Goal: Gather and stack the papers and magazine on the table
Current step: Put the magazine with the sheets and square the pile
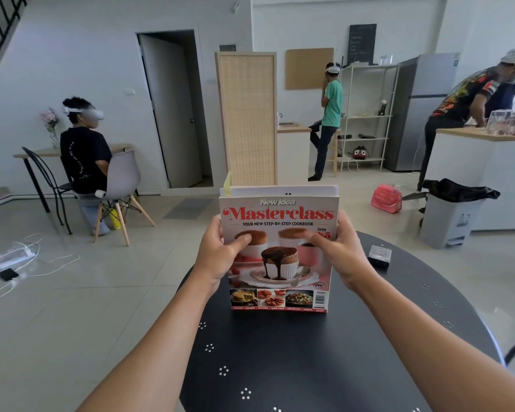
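A pink "Masterclass" cookbook magazine (280,281) stands upright on its lower edge on the round black table (309,361). White papers (283,191) stand behind it, their top edges showing above the cover, with a yellow tab sticking up at the left. My left hand (217,254) grips the bundle's left edge, thumb across the cover. At the right edge, my right hand (339,254) holds it the same way. The papers' lower parts are hidden by the magazine.
A small black and grey device (379,256) lies on the table's far right side. A grey bin (449,218) with a black bag stands beyond the table at right. Three people are in the room farther off. Cables lie on the floor at left.
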The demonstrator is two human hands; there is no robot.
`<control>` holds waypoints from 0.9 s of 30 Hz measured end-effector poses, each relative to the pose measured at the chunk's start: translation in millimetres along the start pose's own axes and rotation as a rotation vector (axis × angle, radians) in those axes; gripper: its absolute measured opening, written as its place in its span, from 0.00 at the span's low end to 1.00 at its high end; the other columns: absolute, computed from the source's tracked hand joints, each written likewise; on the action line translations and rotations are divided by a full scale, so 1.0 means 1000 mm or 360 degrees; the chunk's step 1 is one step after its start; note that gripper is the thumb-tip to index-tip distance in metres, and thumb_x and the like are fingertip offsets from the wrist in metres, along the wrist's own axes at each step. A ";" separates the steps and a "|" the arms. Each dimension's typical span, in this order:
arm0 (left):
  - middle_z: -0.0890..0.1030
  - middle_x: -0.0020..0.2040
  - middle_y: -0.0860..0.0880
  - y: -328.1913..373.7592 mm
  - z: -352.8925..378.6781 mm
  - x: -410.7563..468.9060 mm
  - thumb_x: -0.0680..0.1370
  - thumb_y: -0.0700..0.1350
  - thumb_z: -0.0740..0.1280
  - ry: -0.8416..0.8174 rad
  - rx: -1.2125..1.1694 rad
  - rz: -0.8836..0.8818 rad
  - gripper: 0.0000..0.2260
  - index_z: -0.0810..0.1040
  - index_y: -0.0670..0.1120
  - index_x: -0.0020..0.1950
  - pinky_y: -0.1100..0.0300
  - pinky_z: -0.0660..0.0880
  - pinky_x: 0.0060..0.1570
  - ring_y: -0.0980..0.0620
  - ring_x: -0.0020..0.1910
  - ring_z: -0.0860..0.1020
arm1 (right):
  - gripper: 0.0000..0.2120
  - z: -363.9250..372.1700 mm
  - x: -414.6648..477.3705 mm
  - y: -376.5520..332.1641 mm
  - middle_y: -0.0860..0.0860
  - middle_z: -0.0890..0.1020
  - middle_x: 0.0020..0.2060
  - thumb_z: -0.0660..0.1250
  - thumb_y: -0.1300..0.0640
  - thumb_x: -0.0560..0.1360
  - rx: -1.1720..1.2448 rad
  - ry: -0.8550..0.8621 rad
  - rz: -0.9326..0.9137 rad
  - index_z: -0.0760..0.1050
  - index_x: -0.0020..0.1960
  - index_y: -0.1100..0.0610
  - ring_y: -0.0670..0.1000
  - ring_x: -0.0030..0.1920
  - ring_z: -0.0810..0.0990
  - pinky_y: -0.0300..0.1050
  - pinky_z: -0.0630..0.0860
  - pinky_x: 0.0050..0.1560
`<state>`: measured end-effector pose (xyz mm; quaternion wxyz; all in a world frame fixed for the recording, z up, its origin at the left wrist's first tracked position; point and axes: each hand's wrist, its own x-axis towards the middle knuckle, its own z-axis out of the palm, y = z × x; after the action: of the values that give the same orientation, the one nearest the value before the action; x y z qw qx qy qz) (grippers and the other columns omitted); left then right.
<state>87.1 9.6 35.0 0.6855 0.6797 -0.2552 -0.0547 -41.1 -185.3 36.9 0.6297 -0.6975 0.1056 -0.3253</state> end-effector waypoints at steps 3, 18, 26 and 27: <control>0.82 0.57 0.50 0.009 0.006 0.004 0.76 0.37 0.72 0.0065 -0.0036 0.0079 0.19 0.72 0.50 0.64 0.53 0.77 0.56 0.53 0.57 0.79 | 0.20 0.002 0.006 -0.006 0.51 0.85 0.53 0.70 0.67 0.74 0.0042 -0.0007 -0.0016 0.71 0.63 0.55 0.49 0.54 0.84 0.50 0.81 0.56; 0.73 0.68 0.48 0.030 0.009 0.009 0.76 0.39 0.72 0.0142 0.0148 0.0393 0.32 0.61 0.59 0.73 0.55 0.79 0.57 0.50 0.65 0.74 | 0.39 -0.002 0.020 -0.036 0.52 0.73 0.67 0.72 0.66 0.74 -0.0302 -0.0010 -0.0500 0.60 0.72 0.35 0.51 0.56 0.83 0.49 0.85 0.46; 0.70 0.72 0.49 0.027 0.008 0.011 0.78 0.38 0.70 0.0114 0.0521 0.0564 0.32 0.61 0.60 0.75 0.46 0.76 0.64 0.49 0.71 0.69 | 0.28 -0.003 0.023 -0.033 0.54 0.80 0.55 0.71 0.64 0.75 -0.0579 -0.0016 -0.0498 0.66 0.66 0.41 0.52 0.52 0.85 0.44 0.85 0.43; 0.71 0.71 0.49 0.025 0.008 0.009 0.78 0.38 0.70 0.0129 0.0417 0.0486 0.35 0.57 0.61 0.76 0.48 0.74 0.64 0.50 0.70 0.70 | 0.32 -0.004 0.021 -0.029 0.53 0.81 0.54 0.70 0.66 0.75 -0.0479 -0.0034 -0.0410 0.62 0.68 0.39 0.51 0.51 0.85 0.42 0.84 0.42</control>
<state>84.5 0.8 60.8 0.6012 0.7181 -0.3325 0.1111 -35.0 -195.0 71.4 0.4726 -0.7949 0.0562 -0.3763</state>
